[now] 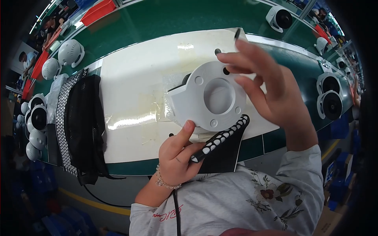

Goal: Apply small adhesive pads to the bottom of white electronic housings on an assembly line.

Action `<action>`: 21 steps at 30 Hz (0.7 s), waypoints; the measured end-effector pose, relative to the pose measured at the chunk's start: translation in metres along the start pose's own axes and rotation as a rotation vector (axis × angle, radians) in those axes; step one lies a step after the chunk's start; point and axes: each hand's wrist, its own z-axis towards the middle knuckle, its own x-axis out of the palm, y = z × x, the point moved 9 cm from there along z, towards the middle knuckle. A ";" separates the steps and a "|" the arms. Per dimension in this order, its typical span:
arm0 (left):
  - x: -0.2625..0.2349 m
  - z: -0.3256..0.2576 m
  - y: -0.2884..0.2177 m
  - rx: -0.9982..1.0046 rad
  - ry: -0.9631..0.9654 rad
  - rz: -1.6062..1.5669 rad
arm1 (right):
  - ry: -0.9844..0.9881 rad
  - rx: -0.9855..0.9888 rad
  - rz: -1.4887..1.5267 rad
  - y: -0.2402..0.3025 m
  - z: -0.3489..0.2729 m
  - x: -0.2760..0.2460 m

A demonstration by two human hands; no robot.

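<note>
My left hand (177,153) holds a white round plastic part (212,98) from below, thumb pressed on its lower rim. The part has a flat flange with small holes around a round central recess. A black strip with white dots (222,139) lies across my left fingers under the part. My right hand (271,94) reaches in from the right. Its fingertips close on a small black piece (226,71) at the flange's upper right hole.
A white mat (138,90) covers the green bench (165,19). A black dotted mesh sheet (78,126) lies at its left. White dome-shaped housings (71,53) stand at the left, more (328,104) at the right. Other people work at the far corners.
</note>
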 end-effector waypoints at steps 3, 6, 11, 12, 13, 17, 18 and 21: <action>0.001 -0.001 0.001 -0.023 0.051 0.005 | 0.115 -0.112 -0.181 0.021 0.002 0.007; -0.001 0.000 0.001 -0.029 0.022 0.000 | -0.145 -0.071 -0.197 0.021 0.006 -0.007; 0.000 -0.002 0.001 -0.013 0.012 -0.008 | -0.083 0.075 0.333 0.001 0.017 0.018; 0.000 -0.003 0.002 -0.014 0.008 -0.004 | -0.033 0.160 0.430 -0.003 0.019 0.024; 0.000 -0.002 0.002 -0.008 0.006 -0.006 | 0.017 0.246 0.525 -0.007 0.019 0.032; 0.002 0.000 -0.003 0.064 0.033 0.014 | 0.008 0.281 0.576 -0.009 0.016 0.035; 0.002 0.000 -0.004 0.066 0.034 0.011 | -0.028 0.266 0.459 -0.007 0.014 0.030; 0.002 -0.001 -0.003 0.051 0.049 -0.002 | 0.029 0.103 0.039 0.021 0.012 0.019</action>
